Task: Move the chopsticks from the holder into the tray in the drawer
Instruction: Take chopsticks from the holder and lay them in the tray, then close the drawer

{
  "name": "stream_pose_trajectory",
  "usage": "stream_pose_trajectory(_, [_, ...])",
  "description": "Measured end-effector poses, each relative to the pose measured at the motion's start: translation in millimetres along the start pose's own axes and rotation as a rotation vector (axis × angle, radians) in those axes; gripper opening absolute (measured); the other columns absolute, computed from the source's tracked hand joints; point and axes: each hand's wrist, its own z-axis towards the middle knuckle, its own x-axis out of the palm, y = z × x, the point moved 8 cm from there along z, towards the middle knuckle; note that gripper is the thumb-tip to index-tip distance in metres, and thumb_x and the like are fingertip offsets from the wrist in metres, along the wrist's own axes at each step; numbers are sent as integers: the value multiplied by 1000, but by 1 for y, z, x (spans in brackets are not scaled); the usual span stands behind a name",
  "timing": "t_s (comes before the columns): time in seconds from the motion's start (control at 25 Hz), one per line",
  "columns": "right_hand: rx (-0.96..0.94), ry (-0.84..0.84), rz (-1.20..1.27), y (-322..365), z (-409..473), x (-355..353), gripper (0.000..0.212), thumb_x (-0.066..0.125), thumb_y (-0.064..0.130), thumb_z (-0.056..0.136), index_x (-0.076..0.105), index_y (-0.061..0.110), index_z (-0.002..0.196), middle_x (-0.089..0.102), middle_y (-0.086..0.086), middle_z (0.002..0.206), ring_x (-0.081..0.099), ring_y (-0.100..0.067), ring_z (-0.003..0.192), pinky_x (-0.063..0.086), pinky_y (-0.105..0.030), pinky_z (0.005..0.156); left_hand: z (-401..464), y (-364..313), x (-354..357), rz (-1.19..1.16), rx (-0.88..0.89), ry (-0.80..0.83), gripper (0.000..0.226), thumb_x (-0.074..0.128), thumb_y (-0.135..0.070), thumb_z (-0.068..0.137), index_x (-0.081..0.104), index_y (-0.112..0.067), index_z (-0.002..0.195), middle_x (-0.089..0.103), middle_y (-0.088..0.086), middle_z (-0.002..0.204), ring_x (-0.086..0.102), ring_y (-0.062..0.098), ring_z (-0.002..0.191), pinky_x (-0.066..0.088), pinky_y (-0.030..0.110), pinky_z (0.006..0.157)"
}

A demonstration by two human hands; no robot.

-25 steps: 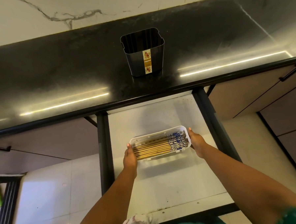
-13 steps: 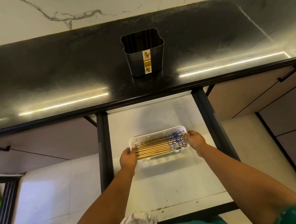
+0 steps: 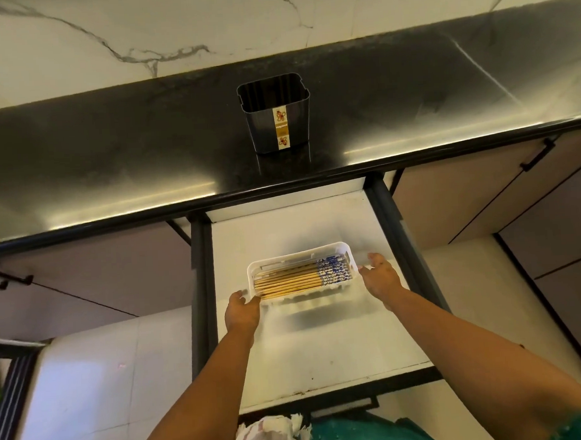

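The bundle of pale wooden chopsticks with blue-and-white patterned ends [image 3: 302, 275] lies flat in the white rectangular plastic tray [image 3: 351, 254], patterned ends toward the right. The tray sits on the white floor of the open, dark-framed drawer [image 3: 322, 346], about midway between its side rails.

The left hand [image 3: 242, 311] is at the tray's near left corner, fingertips touching the rim; its grip looks loosely curled against the edge, though whether it truly pinches the plastic cannot be told. The right hand [image 3: 380, 275] is just beside the tray's right end, fingers spread and slightly apart from the rim, holding nothing.

Above the drawer, the black ribbed square holder with a gold and white label [image 3: 275, 114] stands upright on the glossy black stone worktop [image 3: 110, 145], with no chopsticks visible inside. Behind the worktop rises a white marble wall with grey veins [image 3: 171, 24]. Brown cabinet fronts with black handles [image 3: 503, 202] flank the drawer.
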Motion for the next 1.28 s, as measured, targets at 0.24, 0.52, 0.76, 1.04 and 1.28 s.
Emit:
stream_pose_trajectory(0.24, [-414,-126,-387,1,-82,-16,36,53,21,95,50,13,130,55,-11,131,56,-27,114,48,-38,99,-101,-3,-9,224,490,-93,51,68,-27,85,38,-26,127,52,1,130,54,23,114,47,43,95])
stream_pose_trajectory(0.52, [-877,-307,-571,-13,-212,6,49,40,45,97,50,13,133,55,-9,135,49,-27,128,41,-43,107,-198,-2,-32,342,1031,-220,17,56,-9,90,56,-19,104,61,0,104,53,7,95,54,37,88])
stream_pose_trajectory(0.76, [-749,-111,-858,-97,-253,39,79,31,49,98,-11,10,151,-17,-11,159,-15,-25,148,-4,-37,118,-241,104,-36,836,936,-149,75,47,-26,94,1,-12,151,-8,7,158,-10,24,145,-6,38,114])
stream_pose_trajectory(1.04, [-561,-28,-1030,-105,-247,46,97,41,51,93,-34,12,141,-38,-13,151,-28,-28,142,-2,-48,119,-223,137,-26,1024,704,-9,93,49,-36,93,-26,-12,143,-34,9,151,-24,26,140,-10,38,112])
stream_pose_trajectory(1.28, [-513,56,-1019,-78,-204,48,100,41,53,92,-37,13,139,-48,-9,145,-36,-26,138,3,-48,118,-186,97,-21,1105,706,-159,89,37,-49,96,-29,-8,141,-29,11,151,-29,28,137,-22,38,106])
